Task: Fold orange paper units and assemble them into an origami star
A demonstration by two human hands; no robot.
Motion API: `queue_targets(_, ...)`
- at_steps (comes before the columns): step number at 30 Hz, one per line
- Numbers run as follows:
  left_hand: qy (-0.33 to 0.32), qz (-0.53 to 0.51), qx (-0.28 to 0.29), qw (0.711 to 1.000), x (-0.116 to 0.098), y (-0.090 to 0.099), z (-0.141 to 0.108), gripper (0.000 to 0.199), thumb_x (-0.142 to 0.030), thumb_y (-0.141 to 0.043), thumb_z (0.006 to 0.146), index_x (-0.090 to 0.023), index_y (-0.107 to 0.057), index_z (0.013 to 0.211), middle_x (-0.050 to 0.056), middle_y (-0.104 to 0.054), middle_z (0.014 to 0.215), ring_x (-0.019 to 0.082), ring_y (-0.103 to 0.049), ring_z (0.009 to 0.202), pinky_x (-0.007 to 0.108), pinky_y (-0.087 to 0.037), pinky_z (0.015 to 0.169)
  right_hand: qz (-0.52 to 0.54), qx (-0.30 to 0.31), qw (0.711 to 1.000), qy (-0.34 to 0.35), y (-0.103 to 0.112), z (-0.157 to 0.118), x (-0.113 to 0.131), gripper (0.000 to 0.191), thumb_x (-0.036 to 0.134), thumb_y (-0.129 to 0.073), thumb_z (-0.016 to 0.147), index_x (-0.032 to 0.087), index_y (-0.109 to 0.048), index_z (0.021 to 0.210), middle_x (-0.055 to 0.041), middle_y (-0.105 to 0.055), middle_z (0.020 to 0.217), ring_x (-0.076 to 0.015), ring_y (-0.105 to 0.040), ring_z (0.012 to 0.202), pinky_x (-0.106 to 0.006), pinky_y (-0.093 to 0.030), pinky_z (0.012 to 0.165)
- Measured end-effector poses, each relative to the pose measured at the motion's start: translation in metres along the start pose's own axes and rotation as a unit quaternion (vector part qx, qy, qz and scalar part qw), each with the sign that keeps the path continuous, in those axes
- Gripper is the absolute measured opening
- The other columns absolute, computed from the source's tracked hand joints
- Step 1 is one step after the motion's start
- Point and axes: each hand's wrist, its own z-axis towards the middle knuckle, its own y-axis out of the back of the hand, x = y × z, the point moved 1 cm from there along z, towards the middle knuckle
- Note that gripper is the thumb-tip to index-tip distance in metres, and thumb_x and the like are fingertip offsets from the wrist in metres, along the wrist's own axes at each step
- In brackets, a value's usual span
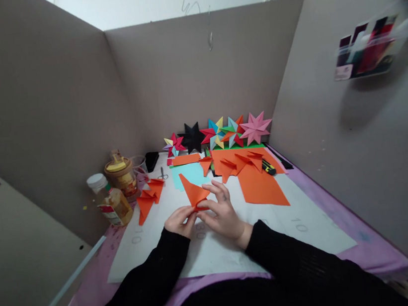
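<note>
Between my two hands is a folded piece of orange paper (193, 190), its long point slanting up to the left. My left hand (180, 221) pinches its lower edge with thumb and fingertips. My right hand (222, 214) grips the same paper from the right, thumb and index finger at the bottom fold, the other fingers raised. Several folded orange pieces (146, 204) lie to the left of my hands. More folded orange pieces (245, 161) rest beyond my hands on the right, on flat orange sheets (263, 190).
Paper stars (255, 127) lean along the back panel. Light blue paper (188, 174), small scissors (162, 174) and a yellow-black cutter (268, 167) lie on the white sheet (225, 255). On the left stand a white-capped bottle (115, 205) and a brown pot (122, 176). Grey panels enclose the table.
</note>
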Motion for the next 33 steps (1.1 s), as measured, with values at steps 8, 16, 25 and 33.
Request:
queue_targets(8,-0.069,0.0,0.013,0.998,0.003,-0.002,-0.002,0.017,-0.02,-0.06,0.076,-0.024,-0.071,0.088,0.007,-0.07,0.092,0.018,-0.065,0.082,0.03,-0.052,0.077,0.049,0.03,0.998,-0.017,-0.007,-0.004,-0.004,0.011,0.018,-0.058,0.078,0.024,-0.066,0.08,-0.0048,-0.043,0.127,-0.0283,-0.029,0.126,-0.051,-0.028,0.103)
queue_targets(16,-0.163,0.052,0.019,0.985,0.014,0.001,0.001,0.017,-0.015,-0.06,0.078,-0.021,-0.069,0.091,0.005,-0.071,0.086,0.015,-0.067,0.076,0.025,-0.055,0.069,0.041,-0.004,0.999,0.001,-0.002,-0.003,-0.001,0.007,0.02,-0.06,0.076,0.023,-0.064,0.081,-0.0082,-0.043,0.123,-0.0299,-0.036,0.119,-0.051,-0.034,0.097)
queue_targets(25,-0.228,0.14,-0.01,0.963,0.014,0.003,0.002,0.019,-0.018,-0.058,0.081,-0.019,-0.066,0.099,0.007,-0.07,0.088,0.014,-0.067,0.079,0.025,-0.056,0.071,0.05,0.007,0.999,0.009,-0.002,-0.004,0.005,0.008,0.02,-0.056,0.082,0.021,-0.061,0.088,-0.0046,-0.06,0.074,-0.018,-0.054,0.071,-0.031,-0.045,0.064)
queue_targets(33,-0.235,0.115,0.017,0.965,0.014,0.0,-0.001,0.022,-0.016,-0.056,0.082,-0.018,-0.065,0.102,0.008,-0.07,0.091,0.014,-0.066,0.081,0.025,-0.056,0.073,0.121,0.017,0.992,-0.01,-0.004,-0.002,0.006,0.01,0.019,-0.053,0.083,0.021,-0.063,0.08,-0.0014,-0.056,0.064,-0.0153,-0.051,0.063,-0.029,-0.044,0.061)
